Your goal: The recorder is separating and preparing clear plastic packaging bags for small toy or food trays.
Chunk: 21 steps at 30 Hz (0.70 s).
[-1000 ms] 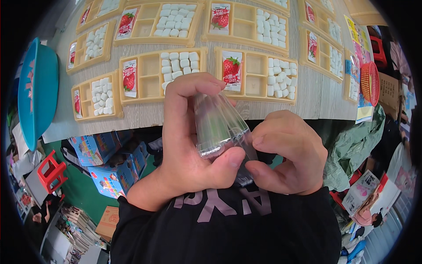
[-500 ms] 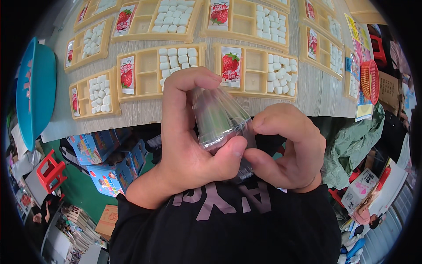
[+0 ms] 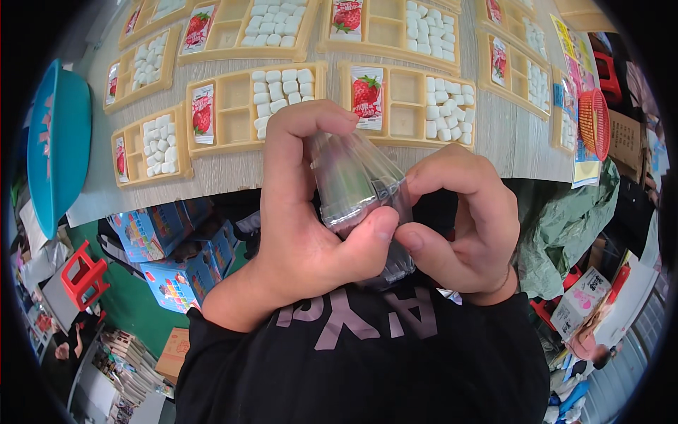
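My left hand is wrapped round a bundle of clear, ribbed plastic pieces, held over the table's near edge in front of my chest. Its fingers curl over the far side and its thumb presses the near side. From the right, my right hand grips the bundle's edge, with the index finger and thumb curled against the plastic. The pieces look nested, but their exact kind cannot be made out. Just beyond my hands lie beige compartment trays, each with white marshmallow-like pieces and a strawberry-printed sachet.
More beige trays stand in rows across the wooden-looking table. A teal basin is at the left and a red basket at the right. Below are blue printed boxes, a red stool and a green plastic bag.
The right hand has shifted slightly away from me, its thumb and index finger resting along the plastic's edge. My left hand keeps its hold, and the bundle is almost unmoved.
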### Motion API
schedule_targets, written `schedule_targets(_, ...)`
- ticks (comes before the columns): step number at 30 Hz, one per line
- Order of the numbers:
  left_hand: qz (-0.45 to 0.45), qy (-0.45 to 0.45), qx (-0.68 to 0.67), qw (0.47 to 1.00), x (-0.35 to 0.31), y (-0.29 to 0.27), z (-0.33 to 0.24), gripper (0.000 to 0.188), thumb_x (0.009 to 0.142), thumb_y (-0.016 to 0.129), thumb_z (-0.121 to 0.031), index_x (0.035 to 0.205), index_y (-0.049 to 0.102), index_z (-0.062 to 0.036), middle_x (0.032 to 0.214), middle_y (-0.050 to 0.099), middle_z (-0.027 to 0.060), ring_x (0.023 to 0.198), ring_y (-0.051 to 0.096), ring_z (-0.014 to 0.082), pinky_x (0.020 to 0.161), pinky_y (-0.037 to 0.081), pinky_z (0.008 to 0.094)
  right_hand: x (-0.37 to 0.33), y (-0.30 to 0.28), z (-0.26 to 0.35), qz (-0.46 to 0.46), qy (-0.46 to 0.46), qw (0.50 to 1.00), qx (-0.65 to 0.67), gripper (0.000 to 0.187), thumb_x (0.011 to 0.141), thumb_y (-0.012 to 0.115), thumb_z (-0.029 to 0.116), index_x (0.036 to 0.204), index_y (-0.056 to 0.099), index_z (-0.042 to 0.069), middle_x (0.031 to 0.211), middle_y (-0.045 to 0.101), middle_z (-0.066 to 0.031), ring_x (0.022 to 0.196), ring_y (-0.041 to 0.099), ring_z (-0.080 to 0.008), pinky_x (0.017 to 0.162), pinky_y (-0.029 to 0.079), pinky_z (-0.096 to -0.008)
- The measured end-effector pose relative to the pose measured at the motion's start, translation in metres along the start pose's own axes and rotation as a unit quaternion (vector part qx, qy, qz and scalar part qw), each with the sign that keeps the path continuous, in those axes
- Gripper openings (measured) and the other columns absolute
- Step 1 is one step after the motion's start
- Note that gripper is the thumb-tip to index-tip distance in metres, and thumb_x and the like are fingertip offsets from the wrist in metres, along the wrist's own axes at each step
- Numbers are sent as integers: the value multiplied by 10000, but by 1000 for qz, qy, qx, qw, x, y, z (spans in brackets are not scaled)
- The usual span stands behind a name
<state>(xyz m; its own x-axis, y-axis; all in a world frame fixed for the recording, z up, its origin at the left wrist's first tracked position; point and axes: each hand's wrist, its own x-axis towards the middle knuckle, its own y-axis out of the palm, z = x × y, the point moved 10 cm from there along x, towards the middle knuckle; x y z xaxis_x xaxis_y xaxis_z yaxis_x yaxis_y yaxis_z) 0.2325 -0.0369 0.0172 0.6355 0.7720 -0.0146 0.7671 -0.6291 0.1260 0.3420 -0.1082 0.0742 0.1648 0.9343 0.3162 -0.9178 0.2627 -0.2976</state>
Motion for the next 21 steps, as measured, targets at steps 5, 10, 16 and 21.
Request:
schedule_targets(5,46,56,-22,997,1,6,-5,627,752,711,-182,1243,352,-29,1107,416,85,914,451,141,804,423,285,-3,0,-1,-3,0,1000,7,339,728,795,64,1010,615,11,794,610,-80,661,610,-177,595,494,-272)
schedule_targets(10,43,43,-53,997,-1,9,-4,630,772,720,-208,1245,350,-21,1117,416,91,917,457,143,807,424,284,-8,6,-4,50,34,998,4,343,807,755,114,1060,569,-24,886,610,-103,762,573,-173,702,449,-280)
schedule_targets(16,44,36,-50,997,-1,12,-3,631,778,719,-206,1255,348,-23,1116,422,88,920,462,141,812,426,280,-7,-4,-2,-2,3,1000,12,335,737,790,75,1013,610,16,789,598,-79,656,602,-180,592,493,-276)
schedule_targets(21,49,35,-30,998,-1,14,-3,630,775,713,-194,1261,347,-26,1097,429,82,923,459,135,810,424,274,-11,-1,-4,39,42,998,14,354,812,745,106,1078,554,-28,900,613,-106,776,566,-166,718,443,-279)
